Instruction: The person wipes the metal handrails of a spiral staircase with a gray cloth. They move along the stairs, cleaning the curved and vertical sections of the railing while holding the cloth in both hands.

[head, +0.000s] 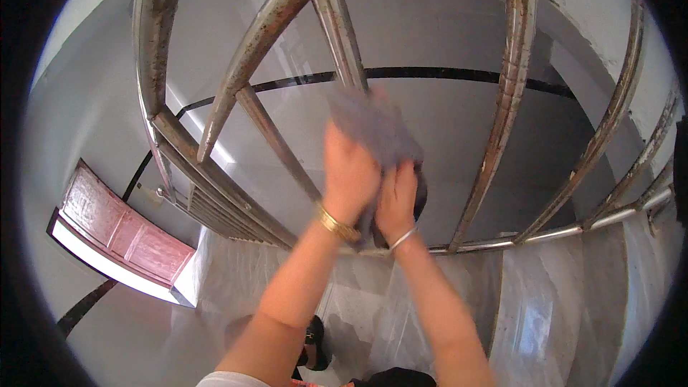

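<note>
A grey cloth (379,123), blurred by motion, is wrapped about an upright stainless steel baluster (338,32) of a stair railing. My left hand (349,166), with a gold bracelet at the wrist, grips the cloth from the left. Lower and to the right, my right hand (398,193), wearing a silver bangle, presses its fingers round the cloth too. The baluster's lower part is hidden behind the hands and cloth. Brown rust-like spots mark the curved handrail (263,32).
More spotted balusters (505,107) rise on the right from a bottom rail (543,239). Marble-look steps (543,301) descend or climb there. A reddish door (129,226) stands at left. My black shoe (320,344) is on the floor below.
</note>
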{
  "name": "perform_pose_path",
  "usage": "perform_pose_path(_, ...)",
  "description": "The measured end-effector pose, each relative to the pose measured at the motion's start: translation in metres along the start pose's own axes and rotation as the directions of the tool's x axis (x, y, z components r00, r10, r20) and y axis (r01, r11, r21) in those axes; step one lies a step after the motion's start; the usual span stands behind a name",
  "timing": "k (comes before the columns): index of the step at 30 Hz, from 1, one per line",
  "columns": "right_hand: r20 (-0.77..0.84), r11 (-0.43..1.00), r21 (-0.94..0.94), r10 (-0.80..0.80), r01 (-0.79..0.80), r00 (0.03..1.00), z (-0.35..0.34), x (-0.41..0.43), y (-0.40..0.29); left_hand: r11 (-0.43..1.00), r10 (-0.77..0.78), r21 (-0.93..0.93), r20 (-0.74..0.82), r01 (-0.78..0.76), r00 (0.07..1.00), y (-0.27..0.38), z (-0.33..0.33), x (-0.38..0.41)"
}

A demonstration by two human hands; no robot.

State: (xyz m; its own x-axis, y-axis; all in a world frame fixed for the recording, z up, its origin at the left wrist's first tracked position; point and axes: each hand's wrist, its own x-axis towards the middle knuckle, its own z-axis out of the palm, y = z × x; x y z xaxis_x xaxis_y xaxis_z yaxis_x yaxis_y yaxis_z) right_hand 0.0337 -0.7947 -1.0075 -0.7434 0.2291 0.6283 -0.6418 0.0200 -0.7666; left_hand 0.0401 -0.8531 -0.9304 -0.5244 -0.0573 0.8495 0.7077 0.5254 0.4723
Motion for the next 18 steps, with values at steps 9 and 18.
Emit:
perform_pose_path(9,0.154,0.891,-0.221,0.433,-0.397,0.888,-0.061,-0.151,0.131,0.78,-0.58,-0.182,0.151,0.599,0.801,-0.082,0.054,-0.203)
perform_pose_path(18,0.32,0.832,-0.204,-0.442,0.516,0.838,-0.012,-0.095,0.005,0.932,-0.313,0.043,-0.407,0.36,0.858,-0.058,-0.077,-0.149)
